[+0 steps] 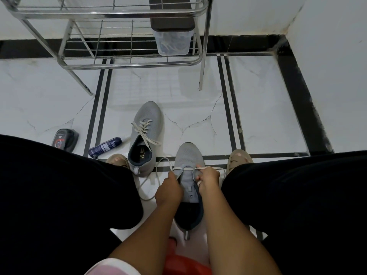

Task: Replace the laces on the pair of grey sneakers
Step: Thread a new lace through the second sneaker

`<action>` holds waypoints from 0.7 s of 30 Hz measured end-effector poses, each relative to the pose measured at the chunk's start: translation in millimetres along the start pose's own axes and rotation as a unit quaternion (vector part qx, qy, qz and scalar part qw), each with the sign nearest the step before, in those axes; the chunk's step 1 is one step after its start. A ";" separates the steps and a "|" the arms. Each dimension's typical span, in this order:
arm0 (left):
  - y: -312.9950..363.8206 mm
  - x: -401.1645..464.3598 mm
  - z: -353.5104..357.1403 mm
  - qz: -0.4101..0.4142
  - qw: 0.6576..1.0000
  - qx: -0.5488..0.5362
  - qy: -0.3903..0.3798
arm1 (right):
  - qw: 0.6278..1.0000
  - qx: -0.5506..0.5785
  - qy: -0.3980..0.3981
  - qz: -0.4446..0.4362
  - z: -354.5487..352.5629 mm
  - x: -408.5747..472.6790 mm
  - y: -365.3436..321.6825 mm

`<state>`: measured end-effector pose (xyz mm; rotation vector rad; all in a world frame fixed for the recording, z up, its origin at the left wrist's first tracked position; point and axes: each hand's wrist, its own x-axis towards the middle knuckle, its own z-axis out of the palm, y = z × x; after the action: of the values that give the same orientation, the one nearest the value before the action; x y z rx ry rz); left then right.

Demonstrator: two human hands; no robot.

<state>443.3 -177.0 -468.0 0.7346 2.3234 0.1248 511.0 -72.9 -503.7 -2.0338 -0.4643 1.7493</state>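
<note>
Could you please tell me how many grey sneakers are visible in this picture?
2. One sneaker stands laced on the floor ahead, left of centre. The other sneaker sits nearer, between both hands, only its lowest eyelets threaded.

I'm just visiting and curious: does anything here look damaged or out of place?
Yes. The white floor tile beyond the sneakers shows branching cracks. A blue can lies tipped on its side by the left foot. The laces look normal for mid-lacing.

Both bare forearms reach down between the knees, left hand (168,190) and right hand (208,180) with fingers curled
</note>
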 end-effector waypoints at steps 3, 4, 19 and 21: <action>0.0 -0.4 0.1 0.009 1.000 0.015 0.004 | 0.999 -0.042 -0.024 -0.013 -4.3 -7.8 3.1; 0.0 -0.6 0.1 0.012 1.000 0.021 0.004 | 0.997 -0.069 -0.033 -0.034 -5.1 -7.5 5.7; -2.3 2.1 2.0 0.018 1.000 -0.001 -0.003 | 0.987 -0.118 0.071 -0.083 -4.1 9.2 16.3; -2.2 2.1 2.4 0.021 1.000 -0.001 -0.006 | 0.996 -0.058 0.054 -0.044 -8.4 10.8 9.7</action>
<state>442.5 -178.0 -471.6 0.7820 2.2974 0.1405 520.9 -76.6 -516.9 -2.1409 -0.6245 1.5871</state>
